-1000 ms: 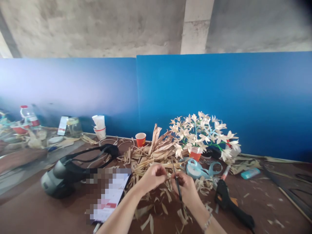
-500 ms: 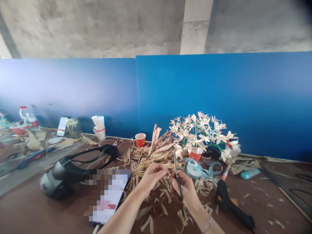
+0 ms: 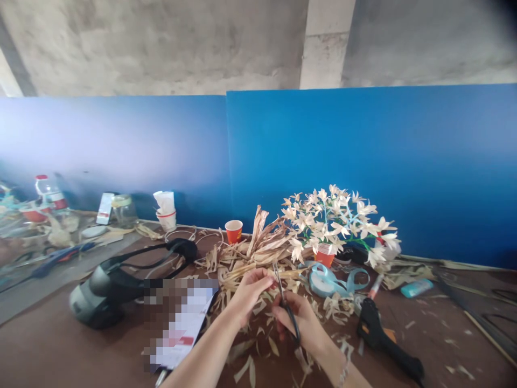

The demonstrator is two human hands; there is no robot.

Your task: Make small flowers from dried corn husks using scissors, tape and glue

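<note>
My right hand (image 3: pixel 301 321) is closed around a pair of black-handled scissors (image 3: pixel 289 311), whose blades point up and away, tilted left. Close beside the blades, my left hand (image 3: pixel 251 293) pinches a small pale piece, probably husk, at its fingertips; most of it is hidden. Beneath both hands lie loose scraps of dried corn husk (image 3: pixel 273 346). Just beyond them is a heap of longer husks (image 3: pixel 266 245). A bunch of cream husk flowers (image 3: pixel 329 218) on green and blue stems stands in a red paper cup (image 3: pixel 324 255) behind my right hand.
To the right are a black glue gun (image 3: pixel 374 326), light-blue ribbon (image 3: pixel 323 283) and a turquoise packet (image 3: pixel 417 288). A phone (image 3: pixel 183 328) and a black-grey headset (image 3: pixel 97 299) lie left. Red (image 3: pixel 233 232) and white cups (image 3: pixel 166 220) stand near the blue partition (image 3: pixel 363 140).
My right hand has moved slightly left, bringing the scissors' blades up to my left fingertips and tilting them left. My left hand stays nearly in place.
</note>
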